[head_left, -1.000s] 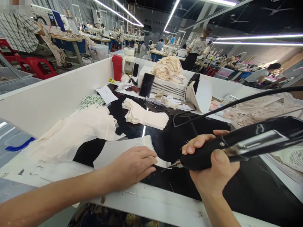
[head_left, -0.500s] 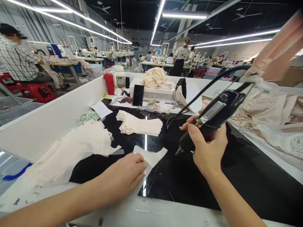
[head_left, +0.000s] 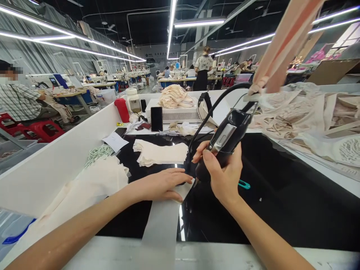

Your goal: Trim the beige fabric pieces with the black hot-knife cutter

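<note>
My left hand point(head_left: 163, 183) lies flat with fingers stretched out on a pale strip of fabric point(head_left: 164, 221) that runs over the black glossy worktop point(head_left: 281, 195) toward the table's near edge. My right hand point(head_left: 222, 176) is wrapped round a black corded hand tool point(head_left: 225, 140), held steeply with its tip down near the strip's far end, just right of my left fingertips. The tool's black cable point(head_left: 213, 107) arcs up and to the right. A stack of cut cream pieces point(head_left: 160, 153) lies just beyond my hands.
Loose cream fabric point(head_left: 95, 183) is heaped at the left by the white side wall point(head_left: 56, 157). A phone point(head_left: 156, 118), white box point(head_left: 180, 112), red flask point(head_left: 122, 109) and folded fabric stand at the back. Lace pieces point(head_left: 309, 112) cover the right. A teal clip point(head_left: 244, 184) lies on the worktop. Other people work at distant tables.
My view has lifted. The right hand has swung the tool from nearly level to steeply upright and brought it in by the left hand. The fabric under my left hand is now a long strip.
</note>
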`<state>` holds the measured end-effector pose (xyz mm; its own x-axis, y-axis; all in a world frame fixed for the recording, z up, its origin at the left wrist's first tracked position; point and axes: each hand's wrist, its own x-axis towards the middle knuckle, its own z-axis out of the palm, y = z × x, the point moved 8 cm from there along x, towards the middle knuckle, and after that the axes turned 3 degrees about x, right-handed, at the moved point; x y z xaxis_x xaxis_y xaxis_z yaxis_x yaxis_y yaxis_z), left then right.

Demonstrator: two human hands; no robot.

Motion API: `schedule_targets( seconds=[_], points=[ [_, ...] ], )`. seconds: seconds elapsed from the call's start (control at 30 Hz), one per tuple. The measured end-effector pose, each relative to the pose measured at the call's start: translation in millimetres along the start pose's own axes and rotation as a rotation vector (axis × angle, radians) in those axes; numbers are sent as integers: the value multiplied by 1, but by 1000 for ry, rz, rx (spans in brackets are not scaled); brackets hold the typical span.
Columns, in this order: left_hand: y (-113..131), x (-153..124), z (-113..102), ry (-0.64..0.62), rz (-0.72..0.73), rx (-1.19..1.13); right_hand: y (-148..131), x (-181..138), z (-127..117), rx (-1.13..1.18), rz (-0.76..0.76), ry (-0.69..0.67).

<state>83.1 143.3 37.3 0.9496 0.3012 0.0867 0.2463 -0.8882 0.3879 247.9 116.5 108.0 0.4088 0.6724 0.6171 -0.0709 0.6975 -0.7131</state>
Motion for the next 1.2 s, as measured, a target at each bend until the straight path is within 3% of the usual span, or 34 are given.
schedule_targets(
  seconds=[0.27, 0.53, 1.2],
  points=[
    [-13, -6, 6, -111, -45, -43, 6, -6, 9, 62, 6, -20],
    [-19, -16, 5, -75, -121, -25, 13, -9, 24, 100, 39, -23],
    [-20, -13, 5, 1, -92, -32, 25, -25, 37, 97, 67, -72]
  ],
)
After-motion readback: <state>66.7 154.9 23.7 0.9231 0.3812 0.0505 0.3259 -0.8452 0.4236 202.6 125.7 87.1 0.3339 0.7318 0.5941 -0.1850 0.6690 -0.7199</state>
